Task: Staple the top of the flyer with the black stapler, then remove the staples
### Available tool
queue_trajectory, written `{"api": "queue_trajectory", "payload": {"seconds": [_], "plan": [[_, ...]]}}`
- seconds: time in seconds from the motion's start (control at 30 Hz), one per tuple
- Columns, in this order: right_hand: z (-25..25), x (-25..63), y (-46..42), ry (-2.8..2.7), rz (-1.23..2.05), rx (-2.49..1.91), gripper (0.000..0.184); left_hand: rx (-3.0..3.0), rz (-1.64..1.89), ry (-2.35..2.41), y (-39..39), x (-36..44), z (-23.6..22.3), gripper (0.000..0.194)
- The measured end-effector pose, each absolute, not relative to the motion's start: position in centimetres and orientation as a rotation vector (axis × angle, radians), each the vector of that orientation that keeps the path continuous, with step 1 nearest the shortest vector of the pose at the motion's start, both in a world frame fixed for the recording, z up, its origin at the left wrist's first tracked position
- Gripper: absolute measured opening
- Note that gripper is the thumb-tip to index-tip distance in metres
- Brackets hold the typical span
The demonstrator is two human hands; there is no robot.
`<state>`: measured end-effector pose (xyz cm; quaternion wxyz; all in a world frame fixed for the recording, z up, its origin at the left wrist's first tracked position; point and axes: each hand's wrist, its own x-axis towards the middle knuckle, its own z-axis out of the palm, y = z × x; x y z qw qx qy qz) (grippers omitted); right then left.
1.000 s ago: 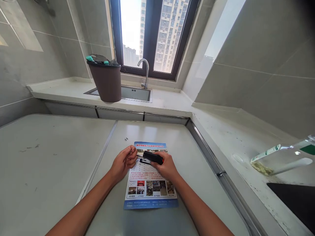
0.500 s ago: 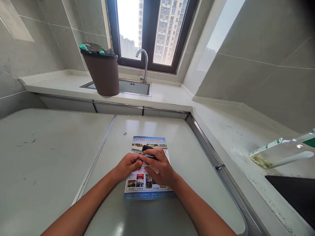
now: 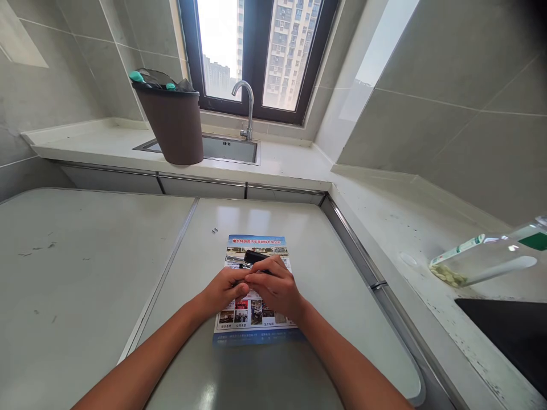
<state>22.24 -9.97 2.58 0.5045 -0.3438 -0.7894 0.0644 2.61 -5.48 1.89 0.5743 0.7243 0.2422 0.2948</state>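
A black stapler (image 3: 255, 257) with a silver metal channel (image 3: 234, 259) lies between my two hands, over a printed flyer (image 3: 256, 336). The channel sticks out to the left, apart from the black top. My right hand (image 3: 276, 285) is closed round the stapler's right and near side. From the left, my left hand (image 3: 225, 291) grips its near part, thumb and forefinger drawn together. The fingertips of both hands meet in front of it and hide its lower part. Two short staple strips (image 3: 214, 230) lie beyond the flyer to the left.
The white table (image 3: 179, 319) has a seam left of the flyer and small dark bits (image 3: 38, 249) at far left. Behind it, a brown bin (image 3: 173, 125) stands by the sink (image 3: 235, 151) and tap (image 3: 248, 108). A clear bottle (image 3: 482, 259) lies on the right counter.
The stapler's black top now shows more above my right fingers, and it has turned slightly. My right fingers have moved closer to my left fingertips. The whole view has shifted a little.
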Motion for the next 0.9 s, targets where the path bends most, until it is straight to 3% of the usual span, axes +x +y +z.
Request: {"api": "queue_trajectory", "payload": {"seconds": [0.2, 0.43, 0.67, 0.9], "plan": [[3.5, 25.2, -8.5, -1.594, 0.136, -1.207, 0.013, 1.520, 1.088, 0.837, -4.0, 1.4, 2.2, 0.044], [2.5, 31.0, -6.3, -1.158, -0.037, -1.563, 0.024, 1.364, 1.267, 0.993, -1.8, -0.1, 1.9, 0.030], [0.5, 34.9, -2.3, -1.130, 0.329, -1.820, 0.024, 1.330, 1.274, 1.157, -0.9, -0.4, 1.3, 0.028], [-0.4, 36.6, 1.8, -1.175, 0.435, -1.900, 0.018, 1.499, 1.228, 1.222, -1.0, -0.2, 1.1, 0.032]]}}
